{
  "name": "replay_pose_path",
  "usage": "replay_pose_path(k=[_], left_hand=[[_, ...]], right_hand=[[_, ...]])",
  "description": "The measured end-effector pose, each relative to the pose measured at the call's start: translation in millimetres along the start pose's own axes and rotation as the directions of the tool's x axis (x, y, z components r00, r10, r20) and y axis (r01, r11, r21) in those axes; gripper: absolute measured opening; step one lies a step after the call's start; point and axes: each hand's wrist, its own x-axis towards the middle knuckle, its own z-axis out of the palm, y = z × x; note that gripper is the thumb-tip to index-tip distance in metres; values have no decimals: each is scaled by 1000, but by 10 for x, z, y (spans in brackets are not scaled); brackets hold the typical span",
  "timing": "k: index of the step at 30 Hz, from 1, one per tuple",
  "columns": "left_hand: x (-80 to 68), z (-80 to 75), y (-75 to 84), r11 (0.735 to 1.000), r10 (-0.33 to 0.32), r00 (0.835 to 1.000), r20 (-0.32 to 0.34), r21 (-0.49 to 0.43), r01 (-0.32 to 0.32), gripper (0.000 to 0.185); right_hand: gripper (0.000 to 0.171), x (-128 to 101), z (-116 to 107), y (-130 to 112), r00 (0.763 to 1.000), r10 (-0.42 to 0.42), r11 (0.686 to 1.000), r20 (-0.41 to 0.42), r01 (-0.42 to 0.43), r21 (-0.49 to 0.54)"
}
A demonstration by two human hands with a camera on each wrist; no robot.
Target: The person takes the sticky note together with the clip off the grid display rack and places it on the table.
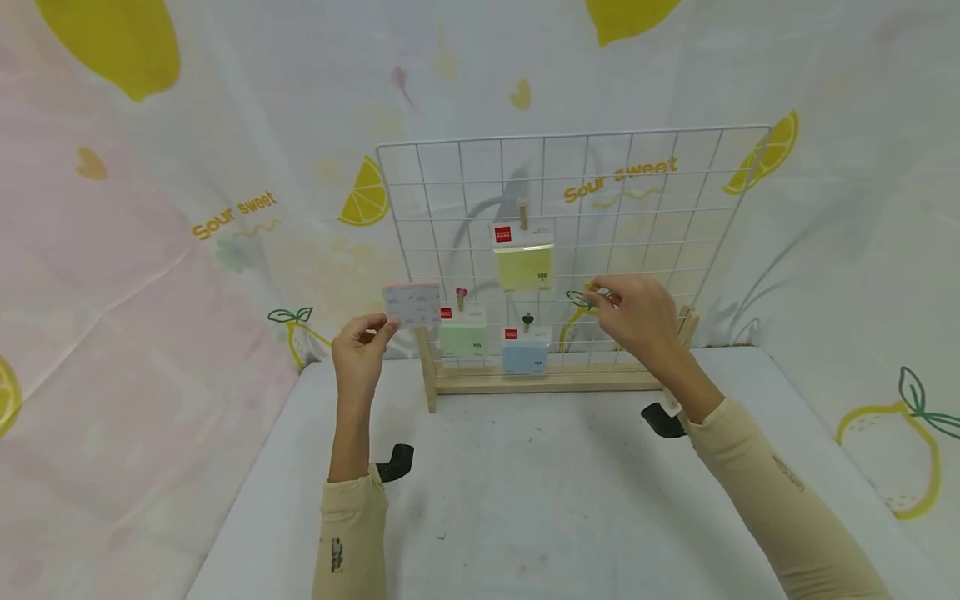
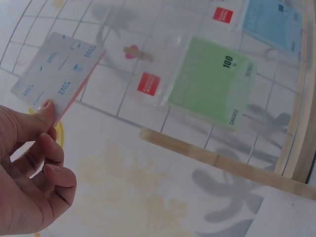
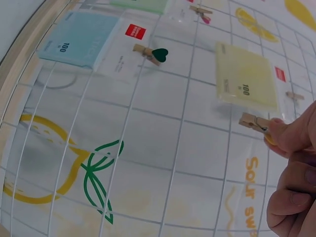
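Note:
My left hand pinches a small pad of sticky notes by its lower corner, thumb over the printed white backing; a pink edge shows along one side. It is raised at the left of a white wire grid. Before the grid's right half, my right hand pinches a small wooden clothespin between thumb and forefinger, with a bit of yellow at its gripped end. Bagged note pads hang on the grid by clothespins: yellow at upper middle, green at lower left, blue at lower middle.
A wooden stand bears the grid on a white table. One hanging clothespin carries a pink heart, another a dark green heart. Behind everything hangs a lemon-print cloth.

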Motion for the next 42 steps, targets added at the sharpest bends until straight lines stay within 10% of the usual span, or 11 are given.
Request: replay_pose_path(k=[42], left_hand=[[-284, -355, -410, 979, -185, 977, 105, 103, 175, 15]], right_hand=[[16, -737, -69, 342, 986, 136, 989, 101, -130, -64]])
